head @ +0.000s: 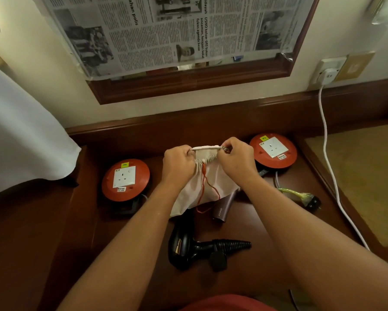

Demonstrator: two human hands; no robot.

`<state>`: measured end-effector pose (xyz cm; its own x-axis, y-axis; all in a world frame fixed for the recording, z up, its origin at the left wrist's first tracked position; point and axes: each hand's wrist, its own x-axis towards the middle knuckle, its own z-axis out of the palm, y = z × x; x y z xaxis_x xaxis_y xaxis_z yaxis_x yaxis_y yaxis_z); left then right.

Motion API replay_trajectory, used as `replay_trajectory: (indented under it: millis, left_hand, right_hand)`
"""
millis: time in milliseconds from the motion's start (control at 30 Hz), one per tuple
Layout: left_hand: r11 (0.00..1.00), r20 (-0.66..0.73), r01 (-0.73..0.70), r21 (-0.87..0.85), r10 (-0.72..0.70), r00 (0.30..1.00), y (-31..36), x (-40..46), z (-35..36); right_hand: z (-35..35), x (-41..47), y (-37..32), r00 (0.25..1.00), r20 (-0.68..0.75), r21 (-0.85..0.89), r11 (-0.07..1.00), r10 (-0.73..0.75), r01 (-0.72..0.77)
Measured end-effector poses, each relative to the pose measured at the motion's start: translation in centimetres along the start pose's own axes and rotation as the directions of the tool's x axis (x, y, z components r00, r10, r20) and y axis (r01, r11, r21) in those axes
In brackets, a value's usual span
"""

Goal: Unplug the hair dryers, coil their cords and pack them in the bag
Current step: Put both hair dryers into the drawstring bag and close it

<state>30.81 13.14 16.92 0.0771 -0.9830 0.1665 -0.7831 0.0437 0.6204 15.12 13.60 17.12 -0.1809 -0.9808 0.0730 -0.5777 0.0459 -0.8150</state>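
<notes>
- Between the hands, a white drawstring bag is hanging, mouth gathered; left hand and right hand are each pinching its rim.
- Nearer than the hands, a black hair dryer is lying on the desk.
- Under the bag, a purple hair dryer is sticking out.

I see my left hand and right hand pinching open the gathered mouth of a white drawstring cloth bag above the dark wooden desk. A black hair dryer lies near me, between 2 round orange extension reels.
</notes>
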Motion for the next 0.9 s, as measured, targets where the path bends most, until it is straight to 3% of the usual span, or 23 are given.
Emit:
replay_trajectory:
  millis: [100,300,600,900]
  left_hand:
    - [1.000,0.075,0.002,0.026,-0.004,0.997,0.1,-0.3,-0.3]
    - [0.957,0.270,-0.193,0.216,0.132,0.954,1.8,-0.1,-0.8]
    - [0.972,0.144,-0.226,0.070,0.214,0.966,2.1,1.0,-0.6]
    - [0.992,0.053,-0.110,0.054,0.108,0.993,0.5,1.2,-1.1]
  right_hand:
    - [0.0,0.0,-0.2,1.000,-0.005,0.016,1.000,0.018,-0.018]
    - [-0.5,0.2,-0.6,0.983,0.156,0.027,0.995,-0.097,0.094]
    - [0.1,0.4,-0.5,0.982,0.162,-0.004,0.995,-0.098,0.100]
    - [-0.3,0.7,-0.8,0.994,0.088,-0.002,0.998,-0.062,0.063]
